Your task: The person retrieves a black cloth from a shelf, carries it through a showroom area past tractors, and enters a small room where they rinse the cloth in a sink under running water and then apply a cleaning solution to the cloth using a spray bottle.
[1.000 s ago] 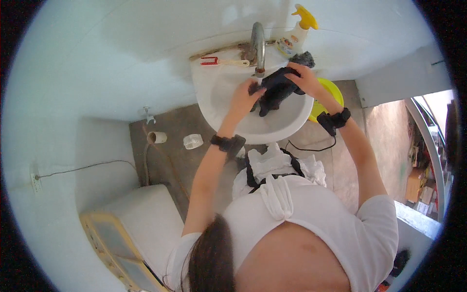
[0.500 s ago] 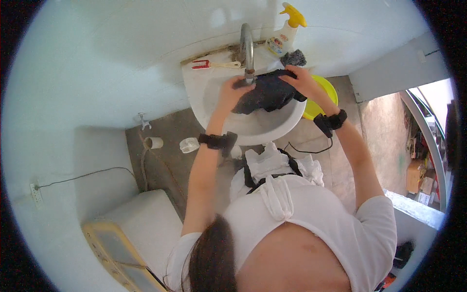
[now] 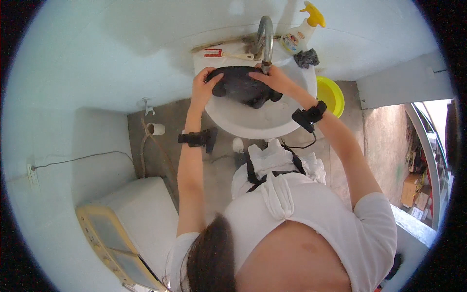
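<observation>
A dark black cloth item (image 3: 238,86) hangs spread between my hands over the white washbasin (image 3: 258,131); its exact kind is unclear. My left hand (image 3: 204,87) grips its left end, thumb on top and the other fingers partly hidden. On the right, my right hand (image 3: 276,81) pinches the upper edge close under the curved metal faucet (image 3: 266,39). The spout end is right above that hand. Whether water runs I cannot make out.
On the basin's back ledge lie a red-and-white brush (image 3: 228,54) and a grey scouring pad (image 3: 306,58), near a white spray bottle with a yellow head (image 3: 299,35). A yellow-green basin (image 3: 330,96) stands on the floor at right. A white washing machine (image 3: 131,209) stands at lower left.
Both hands have moved left with the black cloth, so its right part is now by the spout rather than its left. The view has shifted slightly.
</observation>
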Action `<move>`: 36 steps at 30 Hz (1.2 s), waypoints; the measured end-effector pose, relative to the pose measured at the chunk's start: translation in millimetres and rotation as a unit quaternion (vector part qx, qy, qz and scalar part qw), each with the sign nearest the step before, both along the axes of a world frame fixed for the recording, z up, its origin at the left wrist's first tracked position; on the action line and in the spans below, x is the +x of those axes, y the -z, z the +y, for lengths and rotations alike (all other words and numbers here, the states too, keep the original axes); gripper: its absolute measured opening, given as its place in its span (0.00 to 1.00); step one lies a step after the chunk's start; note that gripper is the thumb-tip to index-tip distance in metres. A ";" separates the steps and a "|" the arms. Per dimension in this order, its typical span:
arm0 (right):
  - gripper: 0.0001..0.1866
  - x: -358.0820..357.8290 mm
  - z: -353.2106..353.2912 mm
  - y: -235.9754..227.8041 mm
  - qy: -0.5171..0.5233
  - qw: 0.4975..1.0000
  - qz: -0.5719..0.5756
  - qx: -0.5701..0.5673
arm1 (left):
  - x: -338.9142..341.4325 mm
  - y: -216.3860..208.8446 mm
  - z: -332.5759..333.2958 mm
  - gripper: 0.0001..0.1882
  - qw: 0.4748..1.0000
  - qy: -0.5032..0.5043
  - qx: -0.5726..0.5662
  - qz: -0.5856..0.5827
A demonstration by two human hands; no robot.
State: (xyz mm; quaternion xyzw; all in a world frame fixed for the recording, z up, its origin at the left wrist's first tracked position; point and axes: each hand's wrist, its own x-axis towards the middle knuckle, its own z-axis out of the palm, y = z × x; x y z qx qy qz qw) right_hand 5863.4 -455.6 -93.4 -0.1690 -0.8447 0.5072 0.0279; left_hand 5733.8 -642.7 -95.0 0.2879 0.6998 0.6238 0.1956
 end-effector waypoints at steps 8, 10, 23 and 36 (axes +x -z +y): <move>0.24 -6.3 -15.7 -9.2 0.019 0.994 0.070 -0.078 | 15.3 1.5 16.7 0.09 0.992 -0.030 0.082 -0.093; 0.25 -6.0 -20.6 -21.0 -0.011 0.994 0.079 -0.076 | 28.6 -8.6 27.9 0.10 0.970 -0.001 0.134 -0.200; 0.23 9.6 -4.6 22.4 -0.020 0.992 -0.094 -0.084 | 68.8 134.8 17.3 0.26 0.913 -0.053 0.023 -0.404; 0.16 92.8 -32.7 33.0 -0.157 0.981 0.115 -0.008 | 107.8 202.8 35.6 0.20 0.916 -0.001 0.204 -0.346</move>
